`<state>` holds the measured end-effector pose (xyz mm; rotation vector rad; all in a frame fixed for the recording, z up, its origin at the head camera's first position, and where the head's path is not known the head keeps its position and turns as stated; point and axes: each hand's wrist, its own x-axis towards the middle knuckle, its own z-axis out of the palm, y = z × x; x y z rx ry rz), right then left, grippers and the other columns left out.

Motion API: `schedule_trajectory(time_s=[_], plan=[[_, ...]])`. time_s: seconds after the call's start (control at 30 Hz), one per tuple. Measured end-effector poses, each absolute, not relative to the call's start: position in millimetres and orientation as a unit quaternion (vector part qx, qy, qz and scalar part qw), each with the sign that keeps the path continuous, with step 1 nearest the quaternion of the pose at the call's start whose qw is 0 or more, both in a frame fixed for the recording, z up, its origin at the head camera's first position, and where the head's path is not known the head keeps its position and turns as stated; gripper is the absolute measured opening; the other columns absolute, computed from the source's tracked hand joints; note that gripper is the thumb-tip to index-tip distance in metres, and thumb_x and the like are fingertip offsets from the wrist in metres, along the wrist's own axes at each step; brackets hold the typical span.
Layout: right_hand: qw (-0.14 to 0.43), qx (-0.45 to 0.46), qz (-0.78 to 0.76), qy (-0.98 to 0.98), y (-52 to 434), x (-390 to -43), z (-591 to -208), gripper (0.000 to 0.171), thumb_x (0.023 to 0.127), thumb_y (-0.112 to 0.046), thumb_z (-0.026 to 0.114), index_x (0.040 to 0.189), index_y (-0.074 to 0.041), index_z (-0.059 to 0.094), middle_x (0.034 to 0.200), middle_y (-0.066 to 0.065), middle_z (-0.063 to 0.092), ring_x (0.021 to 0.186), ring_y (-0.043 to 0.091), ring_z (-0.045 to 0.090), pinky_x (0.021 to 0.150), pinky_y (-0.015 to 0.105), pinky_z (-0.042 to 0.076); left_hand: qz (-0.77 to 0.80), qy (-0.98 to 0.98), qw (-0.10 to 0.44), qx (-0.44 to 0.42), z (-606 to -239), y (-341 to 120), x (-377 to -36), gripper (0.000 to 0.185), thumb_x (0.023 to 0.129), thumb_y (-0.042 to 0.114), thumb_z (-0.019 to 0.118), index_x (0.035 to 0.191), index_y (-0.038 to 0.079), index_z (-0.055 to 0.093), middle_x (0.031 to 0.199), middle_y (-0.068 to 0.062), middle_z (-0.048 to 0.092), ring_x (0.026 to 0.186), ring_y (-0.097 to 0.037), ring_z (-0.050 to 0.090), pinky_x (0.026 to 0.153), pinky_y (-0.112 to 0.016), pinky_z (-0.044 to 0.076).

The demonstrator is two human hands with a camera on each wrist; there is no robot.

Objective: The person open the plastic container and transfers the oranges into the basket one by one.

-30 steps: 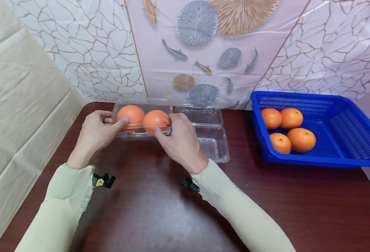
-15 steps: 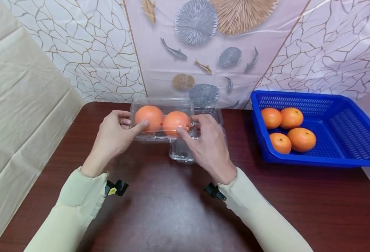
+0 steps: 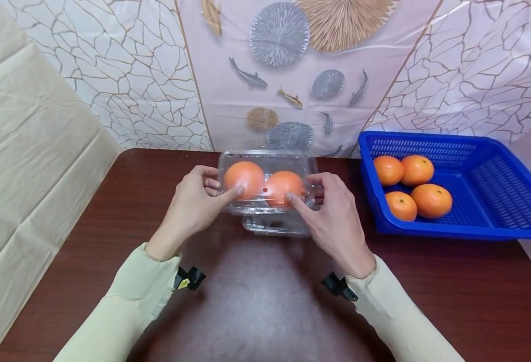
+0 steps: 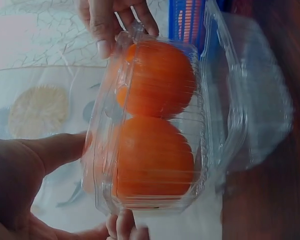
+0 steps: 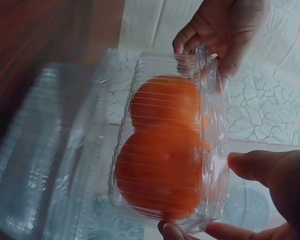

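left hand: your left hand (image 3: pixel 193 203) grips the left end of the clear clamshell box (image 3: pixel 265 177), thumb pressed on its near face, the other fingers curled behind the end wall.
right hand: your right hand (image 3: pixel 335 221) grips the right end the same way, thumb on the near face and fingers wrapped round the far side; in the left wrist view its fingertips (image 4: pixel 106 46) pinch the far rim.
clear clamshell box: it sits between your two hands, lid shut, held above a second clear container (image 3: pixel 276 226); you cannot tell from these views whether the two plastics touch.
oranges in the box: two oranges (image 3: pixel 244 178) lie side by side inside, one next to each thumb, touching each other; the right wrist view shows them pressed against the ribbed lid (image 5: pixel 165 150).
second clear container: directly under the held box and just ahead of your wrists, resting on the dark wooden table (image 3: pixel 256 301); it shows as a blurred transparent shape in both wrist views.
blue basket: a blue plastic basket (image 3: pixel 496 151) stands on the table beyond your right hand, near it but apart.
loose oranges: four loose oranges (image 3: pixel 412 186) are grouped in the basket's end nearest your right hand.
sleeves: pale sleeves (image 3: pixel 125 306) cover both forearms down to the wrists.
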<state>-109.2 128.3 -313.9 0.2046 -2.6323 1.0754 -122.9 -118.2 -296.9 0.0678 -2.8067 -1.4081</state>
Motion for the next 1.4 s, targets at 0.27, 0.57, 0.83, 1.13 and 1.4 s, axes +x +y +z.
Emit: schedule_trajectory(time_s=[0.27, 0.57, 0.83, 1.13, 1.4], plan=[[0.152, 0.066, 0.348, -0.923, 147.1, -105.6, -323.7, 0.05, 0.092, -0.041, 0.076, 0.126, -0.008, 0.062, 0.109, 0.01, 0.061, 0.096, 0.023, 0.062, 0.081, 0.036, 0.049, -0.46, -0.888, -0.01, 0.023, -310.0, -93.5, -126.0, 0.064, 0.087, 0.038, 0.079, 0.135, 0.004, 0.054, 0.113, -0.013, 0.067, 0.104, -0.025, 0.067, 0.091, -0.039, 0.055], [0.107, 0.081, 0.313, -0.94, 159.6, -102.3, -332.8, 0.052, 0.094, -0.044, 0.072, 0.13, -0.007, 0.06, 0.109, 0.01, 0.061, 0.098, 0.026, 0.061, 0.084, 0.039, 0.05, -0.466, -0.884, -0.019, 0.016, -318.8, -86.3, -122.8, 0.062, 0.087, 0.033, 0.079, 0.136, 0.004, 0.053, 0.114, -0.012, 0.067, 0.105, -0.026, 0.066, 0.092, -0.041, 0.054], [0.096, 0.119, 0.295, -0.943, 168.8, -103.0, -336.3, 0.056, 0.091, -0.042, 0.076, 0.132, -0.007, 0.059, 0.11, 0.01, 0.062, 0.094, 0.023, 0.062, 0.083, 0.04, 0.053, -0.467, -0.883, -0.032, 0.019, -326.0, -87.1, -120.8, 0.061, 0.086, 0.033, 0.081, 0.134, 0.004, 0.055, 0.111, -0.011, 0.068, 0.104, -0.024, 0.066, 0.092, -0.04, 0.054], [0.077, 0.148, 0.265, -0.95, 180.3, -109.1, -340.5, 0.06, 0.085, -0.031, 0.084, 0.134, -0.006, 0.059, 0.112, 0.012, 0.064, 0.095, 0.026, 0.065, 0.084, 0.043, 0.055, -0.438, -0.897, -0.051, 0.012, -339.4, -85.5, -123.2, 0.061, 0.086, 0.034, 0.081, 0.133, 0.004, 0.056, 0.112, -0.011, 0.07, 0.11, -0.028, 0.063, 0.095, -0.041, 0.051], [0.053, 0.135, 0.276, -0.95, 183.0, -116.4, -348.0, 0.06, 0.085, -0.032, 0.085, 0.133, -0.007, 0.059, 0.115, 0.013, 0.067, 0.097, 0.026, 0.067, 0.088, 0.047, 0.058, -0.446, -0.893, -0.058, 0.024, -349.2, -82.3, -128.5, 0.063, 0.087, 0.032, 0.082, 0.136, 0.003, 0.054, 0.113, -0.012, 0.069, 0.109, -0.029, 0.063, 0.093, -0.042, 0.051]])
